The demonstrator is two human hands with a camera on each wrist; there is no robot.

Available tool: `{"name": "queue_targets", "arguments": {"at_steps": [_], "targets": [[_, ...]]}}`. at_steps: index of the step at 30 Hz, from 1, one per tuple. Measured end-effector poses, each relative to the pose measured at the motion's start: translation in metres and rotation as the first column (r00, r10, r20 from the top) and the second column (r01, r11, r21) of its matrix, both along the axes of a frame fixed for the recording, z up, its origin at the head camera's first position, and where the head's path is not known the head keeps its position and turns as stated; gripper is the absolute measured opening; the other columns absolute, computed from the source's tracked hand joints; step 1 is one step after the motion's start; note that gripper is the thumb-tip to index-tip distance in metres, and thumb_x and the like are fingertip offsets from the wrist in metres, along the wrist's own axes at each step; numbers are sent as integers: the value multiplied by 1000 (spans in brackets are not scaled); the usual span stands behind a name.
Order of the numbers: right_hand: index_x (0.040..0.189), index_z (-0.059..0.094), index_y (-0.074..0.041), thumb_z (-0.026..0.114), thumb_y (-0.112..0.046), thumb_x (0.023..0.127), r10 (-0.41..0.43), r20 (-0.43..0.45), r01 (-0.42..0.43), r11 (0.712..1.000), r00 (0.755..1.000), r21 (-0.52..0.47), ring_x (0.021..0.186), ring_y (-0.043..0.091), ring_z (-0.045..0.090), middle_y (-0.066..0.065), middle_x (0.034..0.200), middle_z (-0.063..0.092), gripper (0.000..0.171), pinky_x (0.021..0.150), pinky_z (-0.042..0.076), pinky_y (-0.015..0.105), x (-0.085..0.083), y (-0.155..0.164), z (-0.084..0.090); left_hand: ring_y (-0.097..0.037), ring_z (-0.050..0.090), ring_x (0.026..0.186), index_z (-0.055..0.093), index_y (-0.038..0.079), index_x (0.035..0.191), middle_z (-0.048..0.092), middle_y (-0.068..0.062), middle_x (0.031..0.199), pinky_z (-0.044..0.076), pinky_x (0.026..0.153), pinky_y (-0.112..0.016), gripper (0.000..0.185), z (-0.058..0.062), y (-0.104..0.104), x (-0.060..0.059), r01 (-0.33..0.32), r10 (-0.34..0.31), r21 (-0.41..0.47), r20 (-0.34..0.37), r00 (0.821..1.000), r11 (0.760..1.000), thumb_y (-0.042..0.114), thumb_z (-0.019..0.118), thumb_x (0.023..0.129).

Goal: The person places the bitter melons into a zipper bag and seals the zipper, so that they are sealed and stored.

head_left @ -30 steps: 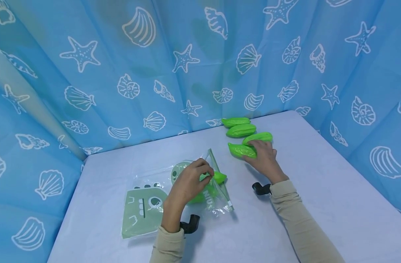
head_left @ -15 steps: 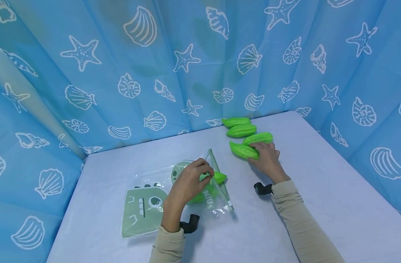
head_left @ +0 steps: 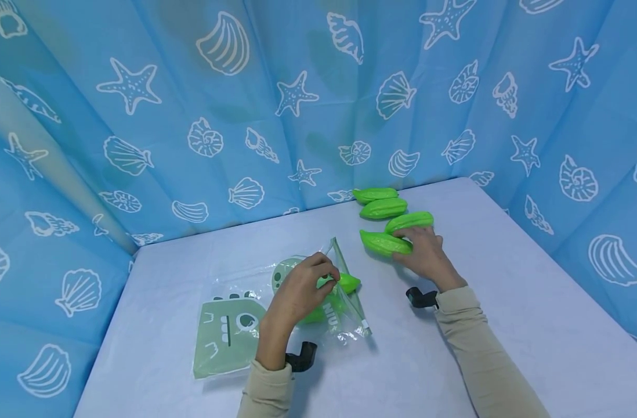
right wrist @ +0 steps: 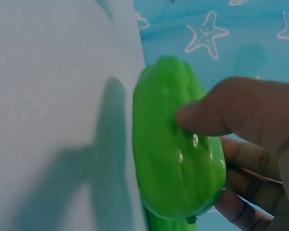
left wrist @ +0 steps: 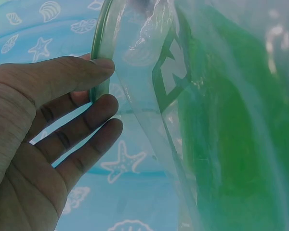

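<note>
A clear zip bag (head_left: pixel 245 325) with a green dinosaur print lies on the pale table (head_left: pixel 506 325), and a green toy vegetable (head_left: pixel 344 283) sits in its mouth. My left hand (head_left: pixel 310 281) pinches the bag's zip rim (left wrist: pixel 100 62) between thumb and fingers, holding the mouth up. My right hand (head_left: pixel 420 249) grips another green toy vegetable (head_left: pixel 383 243) (right wrist: pixel 176 154), thumb on top and fingers underneath. Three more green vegetables (head_left: pixel 383 208) lie in a row behind it, by the curtain.
A blue curtain (head_left: pixel 318 93) printed with shells and starfish closes in the table at the back and on both sides. Bare tabletop stretches to the right and front of my hands. Black wrist mounts (head_left: pixel 420 298) sit at each cuff.
My right hand has closed round the nearest green vegetable and drawn it a little to the left, away from the row. The left hand and the bag have stayed still.
</note>
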State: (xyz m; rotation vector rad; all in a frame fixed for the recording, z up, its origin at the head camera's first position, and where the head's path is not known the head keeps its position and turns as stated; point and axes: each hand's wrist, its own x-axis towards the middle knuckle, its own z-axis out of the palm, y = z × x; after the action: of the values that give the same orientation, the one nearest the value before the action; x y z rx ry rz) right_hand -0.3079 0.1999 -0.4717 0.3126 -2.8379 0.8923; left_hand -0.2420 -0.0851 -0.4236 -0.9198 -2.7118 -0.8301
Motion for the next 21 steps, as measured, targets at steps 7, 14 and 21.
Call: {"name": "queue_targets", "arguments": {"at_steps": [7,14,21], "targets": [[117,60,-9,71,-25,78,87,17,-87,996,996,16,114,32,37,14,125,53,44,81,26,46,3,-5,6,-11,59,87,68,15,90,56,8,95,50,75,-22,14,-1,0,0,1,-1,11,6,1000,1000,6,70,80],[116,62,-11,73,-24,77,157,40,-157,987,987,16,113,31,40,12,121,56,42,84,25,48,8,-5,13,-11,59,87,68,15,89,55,9,95,49,75,-21,13,-2,-1,0,1,-1,9,6,1000,1000,6,70,80],[112,64,-15,74,-24,76,223,75,-226,974,972,36,117,31,40,9,120,57,39,87,25,49,10,-14,15,-10,59,87,68,15,90,55,9,95,49,75,-20,13,-2,-1,-1,-2,2,1,4,1000,1000,7,70,80]]}}
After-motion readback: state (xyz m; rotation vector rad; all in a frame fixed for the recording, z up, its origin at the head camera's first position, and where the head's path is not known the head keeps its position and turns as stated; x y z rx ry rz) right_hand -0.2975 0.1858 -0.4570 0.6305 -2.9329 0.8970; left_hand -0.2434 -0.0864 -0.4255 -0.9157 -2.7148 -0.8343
